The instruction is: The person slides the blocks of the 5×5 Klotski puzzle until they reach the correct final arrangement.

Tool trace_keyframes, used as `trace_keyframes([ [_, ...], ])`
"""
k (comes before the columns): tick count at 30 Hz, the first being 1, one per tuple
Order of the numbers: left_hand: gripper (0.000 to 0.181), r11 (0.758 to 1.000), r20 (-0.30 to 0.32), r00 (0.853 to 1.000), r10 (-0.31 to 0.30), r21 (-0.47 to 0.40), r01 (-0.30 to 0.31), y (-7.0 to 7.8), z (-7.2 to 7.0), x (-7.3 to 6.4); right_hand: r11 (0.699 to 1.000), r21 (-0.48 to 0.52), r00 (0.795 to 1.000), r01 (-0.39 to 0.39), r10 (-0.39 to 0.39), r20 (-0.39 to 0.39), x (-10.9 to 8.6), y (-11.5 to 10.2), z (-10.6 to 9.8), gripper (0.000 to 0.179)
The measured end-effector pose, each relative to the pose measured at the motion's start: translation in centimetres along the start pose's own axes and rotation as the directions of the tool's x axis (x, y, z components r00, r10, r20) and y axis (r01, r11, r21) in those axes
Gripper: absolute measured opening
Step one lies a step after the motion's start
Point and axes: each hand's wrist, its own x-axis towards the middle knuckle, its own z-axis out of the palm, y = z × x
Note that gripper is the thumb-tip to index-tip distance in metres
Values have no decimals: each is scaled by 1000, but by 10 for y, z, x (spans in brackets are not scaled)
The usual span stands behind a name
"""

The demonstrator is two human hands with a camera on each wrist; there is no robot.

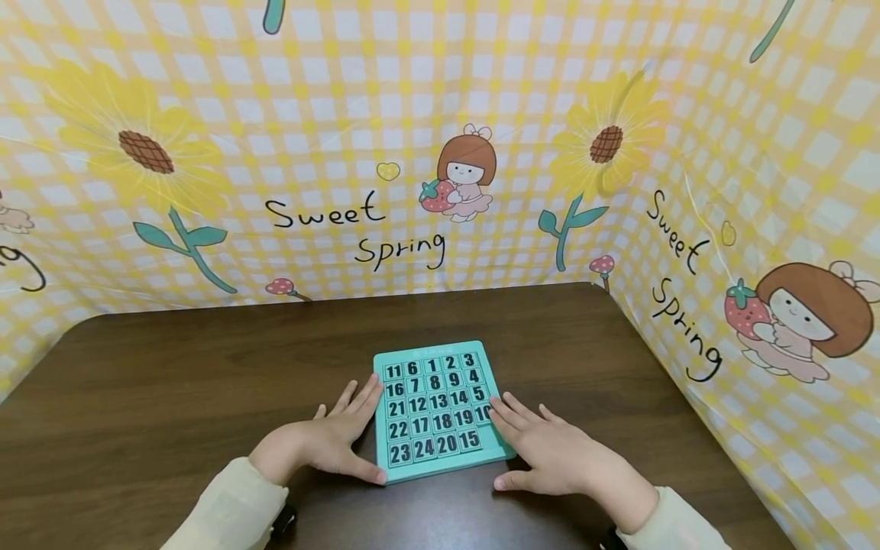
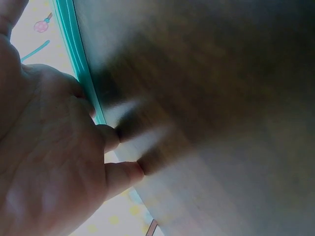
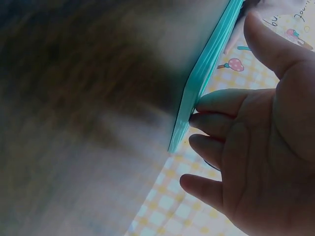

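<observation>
A turquoise sliding number puzzle (image 1: 496,441) lies flat on the dark wooden table, slightly turned. Its black-numbered tiles (image 1: 438,402) run from 11 at the top left to 15 in the bottom row, and a bare slot sits at the bottom right corner. My left hand (image 1: 337,437) touches the puzzle's left side with straight fingers, its thumb by the near left corner. On the right side, my right hand (image 1: 555,451) rests its extended fingertips against the edge, thumb apart on the table side. Both wrist views show the puzzle's layered side edge (image 2: 78,54) beside the spread fingers.
The brown table (image 1: 206,367) extends around the puzzle. A yellow checked cloth (image 1: 323,153) with flowers and cartoon figures rises behind the table and along its right side. Pale sleeves (image 1: 230,504) cover both forearms.
</observation>
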Motion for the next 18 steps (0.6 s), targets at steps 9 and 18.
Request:
trace_keyframes([
  [9,131,1000,-3,1000,-16,-14,16,-1,0,1,997,-36,998,65,-65,-2,-4,-10,3,88],
  [18,131,1000,-4,1000,-14,-16,14,-1,0,1,986,-116,992,123,-123,8,-8,-25,5,89],
])
